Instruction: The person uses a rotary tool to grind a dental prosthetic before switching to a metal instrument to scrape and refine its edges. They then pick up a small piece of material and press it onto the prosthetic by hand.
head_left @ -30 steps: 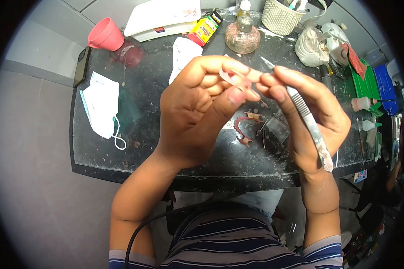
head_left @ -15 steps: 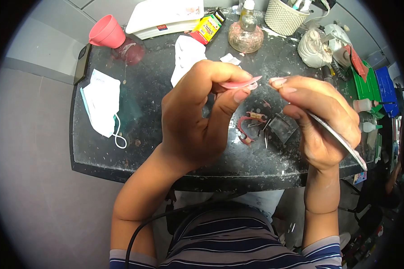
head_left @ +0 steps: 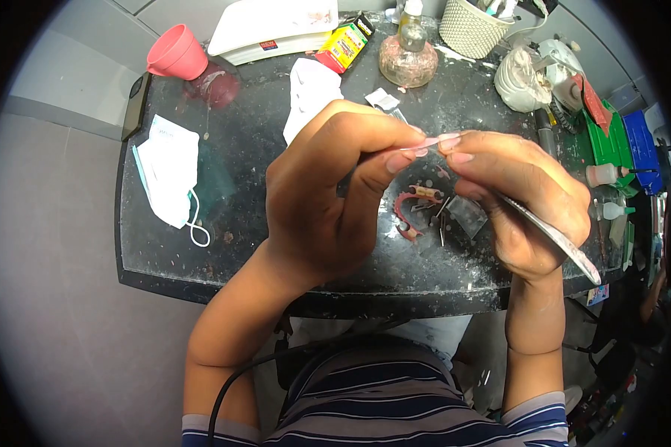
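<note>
My left hand [head_left: 324,179] is closed, pinching a thin pink wax-like piece [head_left: 430,144] between thumb and fingers above the table. My right hand [head_left: 533,190] is closed round a slim metal tool [head_left: 552,233], whose whitish-stained end sticks out below the palm. Its thumb and fingertips meet the right tip of the pink piece; the tool's other end is hidden. Beneath the hands, a pink partial denture frame [head_left: 400,211] with tooth-coloured parts lies beside small metal instruments [head_left: 443,223] and a clear plastic bag [head_left: 467,217].
On the black table [head_left: 253,261] are a folded face mask [head_left: 173,167], white cloth [head_left: 313,89], pink cup [head_left: 179,54], white box [head_left: 272,33], yellow-red carton [head_left: 345,45] and glass burner [head_left: 408,59]. A woven basket [head_left: 470,30], green bin [head_left: 608,138] and blue bin [head_left: 641,149] stand right.
My right hand has moved left with the metal tool, and its fingertips now meet the pink piece. The left hand has barely shifted.
</note>
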{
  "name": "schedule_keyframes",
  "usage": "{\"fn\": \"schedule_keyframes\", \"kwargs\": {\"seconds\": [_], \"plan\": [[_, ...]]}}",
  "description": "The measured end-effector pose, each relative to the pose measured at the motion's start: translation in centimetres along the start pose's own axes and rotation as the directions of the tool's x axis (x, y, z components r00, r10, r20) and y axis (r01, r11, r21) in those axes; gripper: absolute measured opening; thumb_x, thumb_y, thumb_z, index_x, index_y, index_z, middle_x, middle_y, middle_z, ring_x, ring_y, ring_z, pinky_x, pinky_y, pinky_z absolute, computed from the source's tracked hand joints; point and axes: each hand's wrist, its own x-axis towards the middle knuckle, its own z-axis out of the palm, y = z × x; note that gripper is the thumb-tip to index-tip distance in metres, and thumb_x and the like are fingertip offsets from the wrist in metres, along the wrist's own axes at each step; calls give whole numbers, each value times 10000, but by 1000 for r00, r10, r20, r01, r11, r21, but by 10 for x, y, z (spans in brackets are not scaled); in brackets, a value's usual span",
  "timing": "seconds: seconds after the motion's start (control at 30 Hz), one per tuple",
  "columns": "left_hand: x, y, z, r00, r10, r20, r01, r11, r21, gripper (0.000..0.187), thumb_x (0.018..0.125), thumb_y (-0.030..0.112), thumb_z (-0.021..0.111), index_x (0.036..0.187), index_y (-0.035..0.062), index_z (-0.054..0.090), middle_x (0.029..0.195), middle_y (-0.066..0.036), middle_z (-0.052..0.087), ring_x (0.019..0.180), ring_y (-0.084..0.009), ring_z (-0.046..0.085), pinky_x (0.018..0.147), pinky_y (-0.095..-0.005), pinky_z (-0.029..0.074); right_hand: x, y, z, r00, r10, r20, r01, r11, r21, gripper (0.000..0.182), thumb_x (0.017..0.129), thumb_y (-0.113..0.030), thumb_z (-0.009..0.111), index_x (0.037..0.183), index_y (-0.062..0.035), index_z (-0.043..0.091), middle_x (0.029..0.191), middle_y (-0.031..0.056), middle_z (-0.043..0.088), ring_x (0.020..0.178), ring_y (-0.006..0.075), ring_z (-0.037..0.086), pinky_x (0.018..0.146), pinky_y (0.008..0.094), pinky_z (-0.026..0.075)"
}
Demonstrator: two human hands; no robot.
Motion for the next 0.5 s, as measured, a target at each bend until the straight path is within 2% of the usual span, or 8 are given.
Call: {"fn": "schedule_keyframes", "kwargs": {"seconds": [0.37, 0.5], "plan": [[-1, 0, 1, 1000, 0, -7, 0, 1000, 7, 131, 921, -93, 614, 1048, -63, 610, 991, -150, 667, 894, -191, 627, 809, -275, 515, -1, 0, 0, 999, -14, 37, 16, 998, -58, 249, 682, 110, 729, 926, 61, 714, 937, 199, 725, 863, 321, 725, 783, 364, 587], [-2, -1, -1, 999, -33, 16, 33, 999, 9, 105, 923, -84, 616, 1026, -64, 612, 975, -156, 670, 870, -188, 630, 796, -268, 515, -3, 10, 3, 990, -132, 45, 135, 988, -80, 274, 689, 121, 711, 955, 56, 711, 951, 199, 722, 884, 319, 724, 792, 370, 587]]}}
